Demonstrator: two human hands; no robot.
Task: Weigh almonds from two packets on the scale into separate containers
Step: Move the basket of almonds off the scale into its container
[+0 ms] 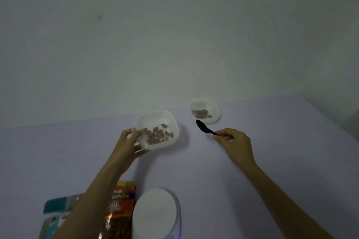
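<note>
Head view, looking forward and down. Grips with the left hand the near-left corner of a white square plastic container, fingers curled under the rim, thumb over it. Seems slightly tilted; cannot tell whether lifted off the pale lilac worktop. Inside, a thin scatter of brown almonds across the floor. Pinches with the right hand the handle end of a small black plastic spoon, bowl pointing away, apparently empty, just short of a second white square plastic container holding a small heap of almonds near the worktop's back edge. At the bottom edge: round white scale platform, nothing on it. Just left of it, an orange-red almond packet and a teal-and-white packet, both partly hidden by the left forearm. Handling, as judged: light, smooth, somewhat flexible tub, likely to twist or slip when held by one corner; loose nuts free to roll and spill on any tilt. Better taken by two opposite walls or cupped from beneath, kept level. Spoon stiff and light; far-back pinch gives reach, little control.
</note>
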